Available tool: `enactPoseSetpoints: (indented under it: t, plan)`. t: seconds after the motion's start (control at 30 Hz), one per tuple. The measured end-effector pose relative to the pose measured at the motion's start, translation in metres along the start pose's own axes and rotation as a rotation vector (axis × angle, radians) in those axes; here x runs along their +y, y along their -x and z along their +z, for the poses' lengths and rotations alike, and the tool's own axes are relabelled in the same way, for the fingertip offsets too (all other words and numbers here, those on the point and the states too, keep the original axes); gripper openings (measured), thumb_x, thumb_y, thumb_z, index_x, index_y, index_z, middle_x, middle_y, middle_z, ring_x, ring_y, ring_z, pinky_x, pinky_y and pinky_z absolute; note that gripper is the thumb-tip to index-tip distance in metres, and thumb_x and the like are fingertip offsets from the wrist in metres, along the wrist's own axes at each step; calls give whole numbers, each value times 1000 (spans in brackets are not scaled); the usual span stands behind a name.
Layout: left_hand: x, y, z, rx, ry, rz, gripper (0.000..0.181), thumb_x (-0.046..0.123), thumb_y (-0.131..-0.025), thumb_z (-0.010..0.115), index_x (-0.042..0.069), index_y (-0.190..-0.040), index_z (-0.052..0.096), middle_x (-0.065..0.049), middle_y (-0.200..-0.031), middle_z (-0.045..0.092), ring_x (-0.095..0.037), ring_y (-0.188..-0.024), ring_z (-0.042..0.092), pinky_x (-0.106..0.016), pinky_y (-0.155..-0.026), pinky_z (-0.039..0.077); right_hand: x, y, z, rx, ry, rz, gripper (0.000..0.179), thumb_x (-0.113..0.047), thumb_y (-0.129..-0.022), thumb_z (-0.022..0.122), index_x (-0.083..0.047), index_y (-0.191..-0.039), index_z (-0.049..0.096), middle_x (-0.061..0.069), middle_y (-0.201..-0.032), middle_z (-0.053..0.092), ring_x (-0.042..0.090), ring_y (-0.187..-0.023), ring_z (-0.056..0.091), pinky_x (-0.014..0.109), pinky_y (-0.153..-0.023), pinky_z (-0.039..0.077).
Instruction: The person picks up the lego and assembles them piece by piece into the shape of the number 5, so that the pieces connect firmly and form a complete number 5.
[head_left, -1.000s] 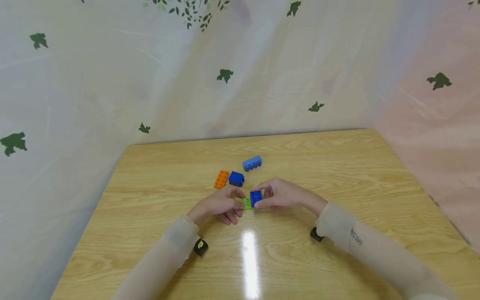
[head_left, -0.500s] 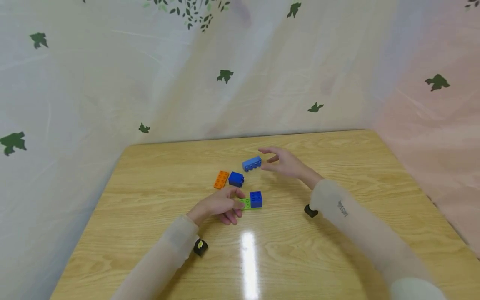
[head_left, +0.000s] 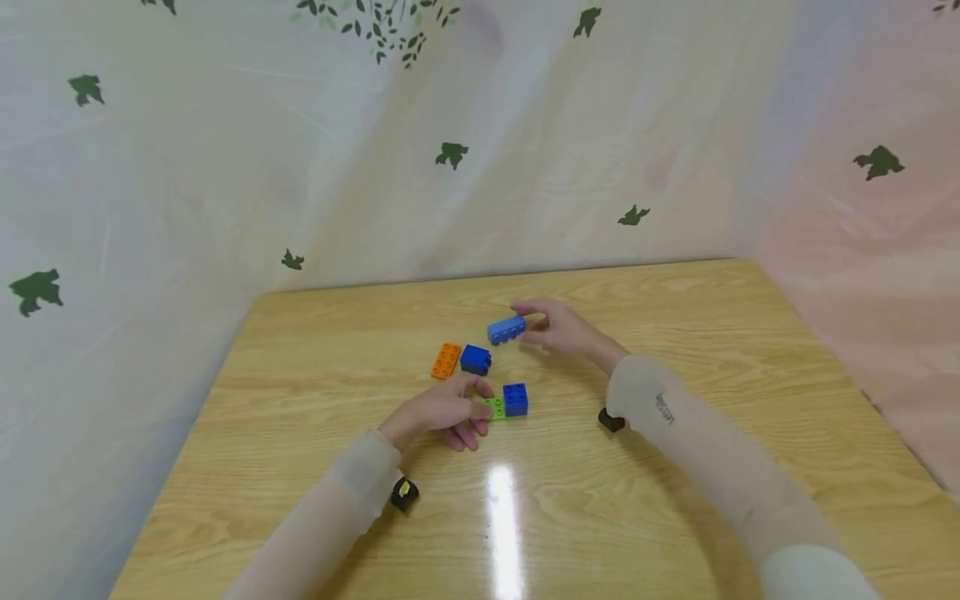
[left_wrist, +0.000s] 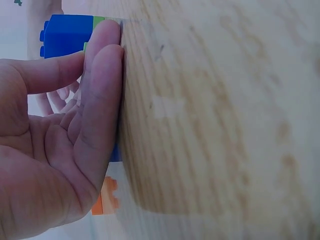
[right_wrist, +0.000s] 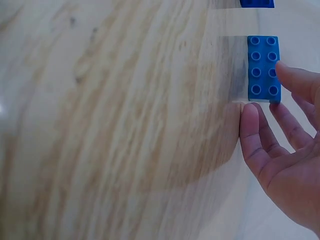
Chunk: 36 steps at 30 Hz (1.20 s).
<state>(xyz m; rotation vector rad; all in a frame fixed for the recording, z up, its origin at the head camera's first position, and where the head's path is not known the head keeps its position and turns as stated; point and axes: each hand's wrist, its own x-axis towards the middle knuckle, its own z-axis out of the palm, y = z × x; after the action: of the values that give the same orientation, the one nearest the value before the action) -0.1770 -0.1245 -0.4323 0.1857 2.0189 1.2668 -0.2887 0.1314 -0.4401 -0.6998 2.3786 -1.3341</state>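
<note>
My left hand pinches the left end of a flat lime-green building brick low at the table. A dark blue building brick sits on the green brick's right end, studs up. In the left wrist view, the dark blue brick stands beyond the thumb and fingertips. My right hand reaches to the right end of a lighter blue long brick, thumb and fingers spread about that end. This long brick lies on its side, studs facing the right wrist camera, with the thumb tip right at its edge.
Between the hands and the back edge, an orange flat brick lies beside another dark blue brick tipped on its side. A wood-grain table bears them all. Behind it hangs a pale cloth with green bird shapes.
My right hand has let go of the dark blue brick on the green one and moved away to the lighter blue brick, closing in on its end. The left hand keeps its hold.
</note>
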Motion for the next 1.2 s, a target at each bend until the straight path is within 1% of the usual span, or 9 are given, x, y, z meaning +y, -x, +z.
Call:
enactPoseSetpoints:
  t: [0.23,0.37,0.5,0.6,0.73,0.87,1.0,1.2]
  plan:
    - [-3,-1,1,12,-5,4,36,20,-101,61,7,-132,50,-13,-89,72,-26,-65,72,-36,-56,60,-4,2,2,-8,26,23,53,-8,-98,69,-6,-147,50,17,-136,56,35,-114,63,40,-72,59]
    - [-5,-2,1,13,-9,-1,35,20,-101,61,8,-132,50,-13,-90,72,-26,-65,72,-36,-56,60,-2,4,3,-13,69,18,54,-9,-97,69,-6,-147,50,16,-133,57,32,-112,62,39,-77,58]
    - [-5,-3,1,5,-9,1,34,19,-101,60,8,-132,49,-13,-90,72,-26,-65,72,-37,-56,60,-1,4,3,-30,95,25,52,-10,-97,70,-6,-146,52,17,-129,57,27,-98,65,36,-76,58]
    - [-4,-3,1,-2,-11,5,35,19,-101,60,8,-132,49,-13,-90,72,-25,-65,72,-37,-56,60,0,5,3,-43,98,39,50,-11,-97,70,-7,-144,54,17,-127,58,23,-84,65,34,-71,58]
    - [-3,-3,1,0,-14,8,35,19,-101,60,8,-132,49,-13,-89,72,-25,-65,72,-36,-56,60,0,6,3,-44,102,45,46,-13,-98,70,-9,-141,57,16,-124,60,20,-77,64,32,-67,57]
    - [-3,-2,2,2,-15,11,35,19,-101,60,7,-132,50,-13,-89,71,-26,-64,71,-37,-56,60,-2,8,2,-41,91,64,43,-14,-99,68,-10,-140,58,15,-121,61,21,-78,65,33,-66,56]
    - [-2,-2,3,0,-21,15,36,19,-101,61,7,-132,49,-14,-89,71,-26,-64,72,-37,-56,60,-2,9,2,-42,86,82,41,-15,-100,67,-11,-140,58,15,-122,61,22,-79,65,32,-66,56]
    - [-1,-1,3,2,-26,17,36,19,-101,60,7,-133,48,-14,-89,71,-25,-63,71,-37,-55,60,-3,12,2,-44,87,81,40,-17,-100,66,-12,-140,59,15,-123,60,22,-78,64,31,-62,53]
